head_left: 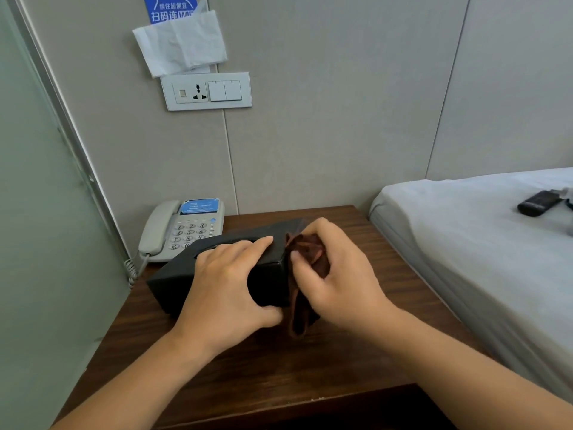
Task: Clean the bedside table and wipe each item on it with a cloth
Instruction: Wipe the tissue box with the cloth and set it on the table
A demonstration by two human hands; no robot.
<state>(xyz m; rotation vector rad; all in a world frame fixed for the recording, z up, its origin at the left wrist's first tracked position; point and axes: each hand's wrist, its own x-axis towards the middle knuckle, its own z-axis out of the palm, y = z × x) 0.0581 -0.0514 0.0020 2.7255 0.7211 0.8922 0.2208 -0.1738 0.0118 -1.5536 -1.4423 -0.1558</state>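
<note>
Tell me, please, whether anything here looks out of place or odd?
Yes: a crumpled white tissue is tucked behind the blue wall sign above the socket panel, hanging loose over it.

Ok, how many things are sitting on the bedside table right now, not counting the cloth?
2. The phone stands at the back left by the wall; the black box lies in front of it, near mid-table. The hands could hide something small.

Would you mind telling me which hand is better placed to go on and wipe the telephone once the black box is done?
Right, probably: the right hand already grips the brown cloth, while the left hand holds the black box steady, blocking the telephone.
</note>
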